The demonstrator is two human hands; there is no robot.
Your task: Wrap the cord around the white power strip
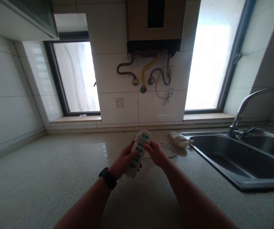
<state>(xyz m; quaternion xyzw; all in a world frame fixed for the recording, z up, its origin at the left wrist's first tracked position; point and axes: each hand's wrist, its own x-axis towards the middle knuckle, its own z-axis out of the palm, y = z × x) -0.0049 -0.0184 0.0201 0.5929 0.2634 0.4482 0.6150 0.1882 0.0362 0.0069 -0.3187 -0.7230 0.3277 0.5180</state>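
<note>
My left hand [126, 157] grips a white power strip [133, 170] with blue-green sockets, tilted above the counter. Several turns of its white cord [141, 140] are wound around the upper part of the strip. At the strip's right edge, my right hand [156, 152] is closed on the cord, thumb and fingers near the windings. A loose loop of white cord [172, 156] lies on the counter behind the right hand. Farther right, by the sink, rests another white power strip [174, 136] with its cord bundled around it.
The speckled counter [43, 178] spreads beneath my hands. To the right is a steel double sink [225, 159] with a curved faucet [239, 111]. A wall socket [118, 102] and a water heater [137, 22] with hoses are on the tiled wall ahead, between two windows.
</note>
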